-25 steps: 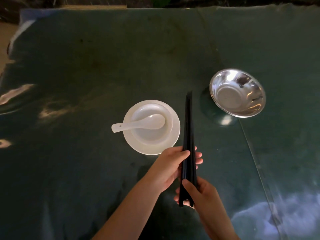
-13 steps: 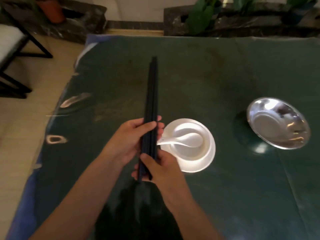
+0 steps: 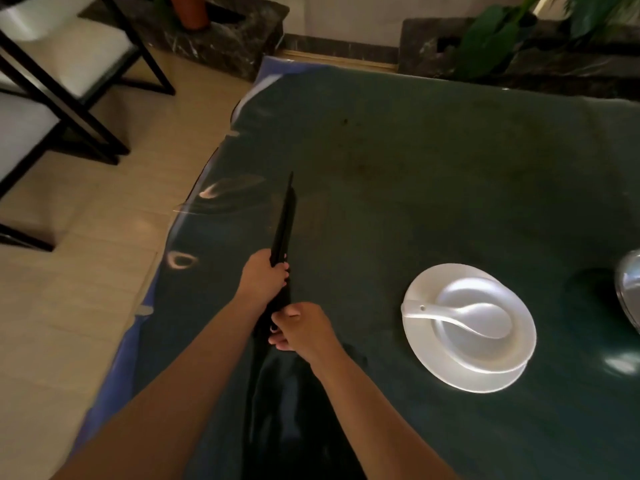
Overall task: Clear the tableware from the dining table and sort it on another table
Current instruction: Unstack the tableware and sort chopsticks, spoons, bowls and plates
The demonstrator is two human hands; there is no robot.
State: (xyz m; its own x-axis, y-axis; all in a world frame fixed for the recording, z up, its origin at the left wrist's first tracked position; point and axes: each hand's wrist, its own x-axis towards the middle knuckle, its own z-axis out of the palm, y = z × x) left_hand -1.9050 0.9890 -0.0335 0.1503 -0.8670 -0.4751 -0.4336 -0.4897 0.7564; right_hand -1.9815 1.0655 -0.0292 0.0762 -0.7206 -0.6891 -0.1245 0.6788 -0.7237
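Both hands grip a bundle of black chopsticks (image 3: 284,220) over the left part of the dark green table (image 3: 415,161). My left hand (image 3: 263,275) wraps the middle of the bundle; my right hand (image 3: 301,330) closes on its near end. The tips point away from me. To the right sits a white plate (image 3: 450,375) bearing a white bowl (image 3: 485,344) with a white spoon (image 3: 460,315) lying across it. A steel bowl (image 3: 628,289) shows only partly at the right edge.
The table's left edge (image 3: 194,216) drops to a beige tiled floor. Black-framed chairs with white seats (image 3: 69,64) stand at the far left. Stone planters with green plants (image 3: 502,46) line the wall beyond the table.
The view has swung left, so the plate and steel bowl now lie farther right. Both hands carried the chopsticks left toward the table's edge, and the bundle tilts slightly right at its tips.
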